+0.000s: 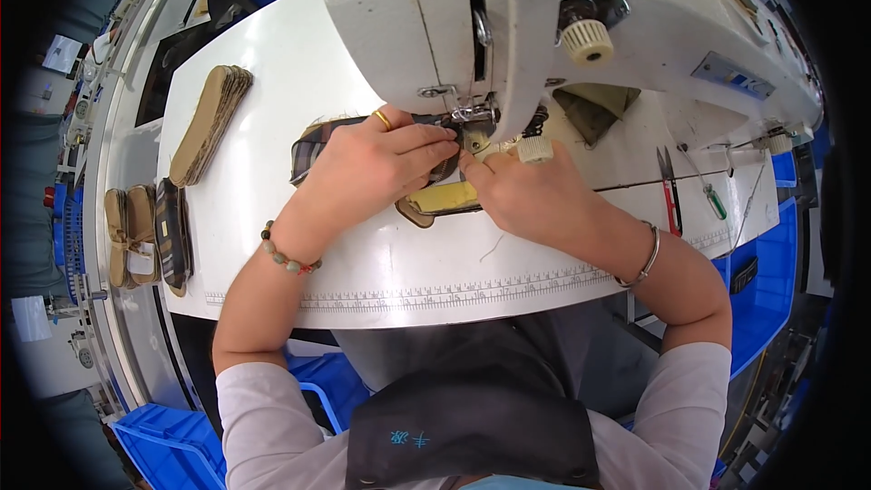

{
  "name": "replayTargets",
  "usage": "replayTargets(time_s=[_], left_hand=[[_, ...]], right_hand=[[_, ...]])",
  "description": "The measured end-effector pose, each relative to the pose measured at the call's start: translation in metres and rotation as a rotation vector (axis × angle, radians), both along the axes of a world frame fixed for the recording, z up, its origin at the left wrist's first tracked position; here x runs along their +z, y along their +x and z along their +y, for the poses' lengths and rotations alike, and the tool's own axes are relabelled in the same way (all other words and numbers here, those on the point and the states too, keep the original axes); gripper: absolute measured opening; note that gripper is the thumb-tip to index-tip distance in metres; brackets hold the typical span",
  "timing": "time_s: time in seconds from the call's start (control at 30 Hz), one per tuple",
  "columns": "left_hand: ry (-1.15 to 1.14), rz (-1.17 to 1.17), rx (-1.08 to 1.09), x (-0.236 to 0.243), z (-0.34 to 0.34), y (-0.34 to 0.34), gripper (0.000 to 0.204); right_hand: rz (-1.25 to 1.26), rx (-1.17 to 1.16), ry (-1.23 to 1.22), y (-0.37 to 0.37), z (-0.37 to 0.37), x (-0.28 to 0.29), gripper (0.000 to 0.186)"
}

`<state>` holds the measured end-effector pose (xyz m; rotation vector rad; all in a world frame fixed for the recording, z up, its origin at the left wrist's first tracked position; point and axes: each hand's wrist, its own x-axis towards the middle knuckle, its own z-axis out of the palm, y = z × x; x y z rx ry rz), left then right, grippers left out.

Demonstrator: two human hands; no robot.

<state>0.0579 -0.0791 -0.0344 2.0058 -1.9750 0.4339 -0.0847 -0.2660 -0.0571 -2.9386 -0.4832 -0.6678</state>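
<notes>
A plaid shoe piece (310, 151) lies on the white table under the head of a sewing machine (395, 32), its dark edge close to the presser foot (474, 113). My left hand (367, 163) presses down on it with fingers held together, fingertips just in front of the foot. On the other side, my right hand (537, 192) has its fingers bent in and pinches the edge near the foot. Between the hands show a yellow lining (446, 197) and a rounded brown sole end (415, 212). The pinched edge itself is mostly hidden by my fingers.
A stack of tan insoles (210, 122) lies at the left, with tied brown soles (132, 236) and plaid pieces (172, 234) beyond. Olive fabric (594, 111), red-handled scissors (671, 195) and a screwdriver (713, 200) lie right. Blue bins (767, 295) stand below table level.
</notes>
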Motion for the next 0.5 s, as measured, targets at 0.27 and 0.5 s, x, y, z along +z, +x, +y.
replayTargets(time_s=[0.27,0.5], left_hand=[[0.013,0.123,0.004,-0.001,-0.001,0.001,0.03],[-0.035,0.055,0.002,-0.012,-0.004,-0.003,0.027]], right_hand=[[0.04,0.027,0.054,0.001,-0.005,-0.002,0.012],[0.06,0.036,0.082,0.0,-0.007,-0.002,0.005]])
